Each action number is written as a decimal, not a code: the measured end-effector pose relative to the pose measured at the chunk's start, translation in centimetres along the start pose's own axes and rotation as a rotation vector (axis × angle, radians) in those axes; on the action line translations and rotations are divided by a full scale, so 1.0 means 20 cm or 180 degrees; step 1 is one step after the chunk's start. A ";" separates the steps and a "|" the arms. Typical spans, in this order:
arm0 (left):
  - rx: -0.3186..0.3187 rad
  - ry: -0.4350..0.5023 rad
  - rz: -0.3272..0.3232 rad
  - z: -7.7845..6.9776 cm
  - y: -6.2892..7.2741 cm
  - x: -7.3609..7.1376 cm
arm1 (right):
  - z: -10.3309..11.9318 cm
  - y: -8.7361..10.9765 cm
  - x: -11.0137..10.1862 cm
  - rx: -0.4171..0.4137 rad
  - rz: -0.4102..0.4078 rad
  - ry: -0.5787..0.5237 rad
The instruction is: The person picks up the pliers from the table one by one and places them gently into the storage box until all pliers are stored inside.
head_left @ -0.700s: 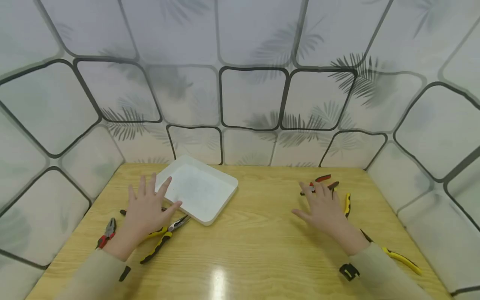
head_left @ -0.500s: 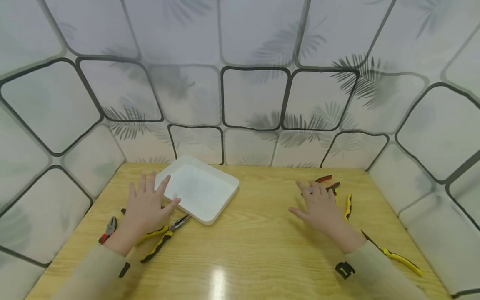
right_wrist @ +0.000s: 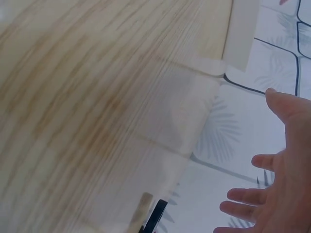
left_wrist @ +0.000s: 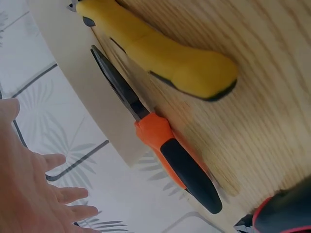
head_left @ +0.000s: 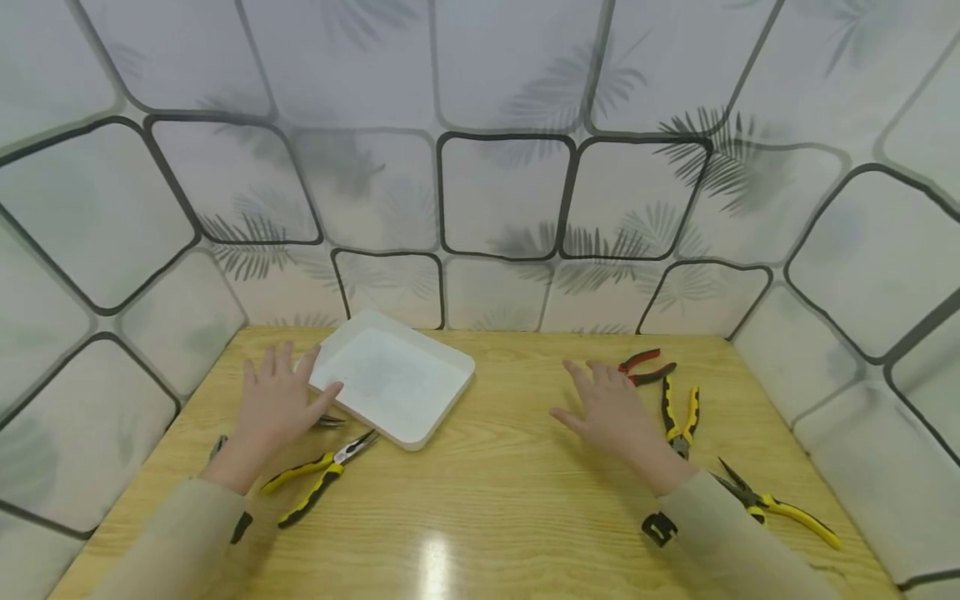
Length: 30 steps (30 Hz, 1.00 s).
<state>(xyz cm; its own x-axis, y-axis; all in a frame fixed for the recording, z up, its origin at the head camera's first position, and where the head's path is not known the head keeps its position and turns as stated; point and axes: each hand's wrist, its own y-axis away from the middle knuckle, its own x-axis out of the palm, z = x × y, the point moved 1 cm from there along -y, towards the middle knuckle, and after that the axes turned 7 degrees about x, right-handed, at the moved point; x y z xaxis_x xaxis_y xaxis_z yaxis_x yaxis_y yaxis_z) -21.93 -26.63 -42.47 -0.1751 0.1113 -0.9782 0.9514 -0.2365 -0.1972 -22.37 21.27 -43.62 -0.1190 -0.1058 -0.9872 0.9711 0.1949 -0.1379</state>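
Note:
My left hand (head_left: 277, 408) hovers with fingers spread beside the left edge of a white tray (head_left: 386, 383), holding nothing. Yellow-and-black long-nose pliers (head_left: 330, 471) lie spread just right of that wrist. Another plier tip (head_left: 328, 422) shows beyond the hand, its handles hidden; a third tool's tip (head_left: 218, 446) peeks out left of the wrist. In the left wrist view, orange-and-black pliers (left_wrist: 154, 131) lie near a yellow handle (left_wrist: 180, 68). My right hand (head_left: 611, 412) is held over the table, fingers loosely extended and nothing in them. Red-handled pliers (head_left: 641, 360) are nearest its fingertips, partly covered.
Yellow-and-black pliers (head_left: 679, 437) and long-nose pliers (head_left: 757, 502) lie right of my right forearm, the latter partly under the sleeve. Patterned wall covering (head_left: 498, 208) encloses the wooden table (head_left: 495, 483) at the back and sides. A black handle end (right_wrist: 156, 213) shows in the right wrist view.
My right hand has shifted left, uncovering more of the pliers on that side. My left hand has moved slightly left as well. The tray and tools have stayed in place.

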 end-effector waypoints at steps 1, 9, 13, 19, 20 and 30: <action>-0.0003 -0.0009 -0.0012 0.01 0.00 0.00 | 0.01 0.00 0.00 -0.0006 0.0006 -0.0028; -0.0061 -0.0018 0.0039 0.06 -0.04 0.01 | 0.08 -0.04 0.02 -0.0053 -0.0003 -0.0114; -0.0084 -0.0035 0.0079 0.08 -0.05 0.01 | 0.12 -0.06 0.02 -0.0046 0.0077 -0.0206; -0.0120 0.0028 0.0095 0.14 -0.07 0.03 | 0.18 -0.09 0.04 -0.0026 0.0187 -0.0230; -0.0128 0.0039 0.0114 0.15 -0.08 0.03 | 0.19 -0.10 0.04 -0.0024 0.0196 -0.0230; -0.0194 0.0051 0.0259 0.19 -0.13 0.06 | 0.28 -0.14 0.09 -0.0049 0.0243 -0.0110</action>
<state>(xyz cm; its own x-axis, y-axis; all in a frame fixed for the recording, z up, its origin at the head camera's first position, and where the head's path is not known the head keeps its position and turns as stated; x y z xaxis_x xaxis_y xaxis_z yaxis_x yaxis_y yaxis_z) -25.53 -29.58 -43.41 -0.0930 0.1095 -0.9896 0.9761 -0.1863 -0.1124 -24.05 15.08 -44.58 -0.0372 -0.1236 -0.9916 0.9737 0.2186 -0.0638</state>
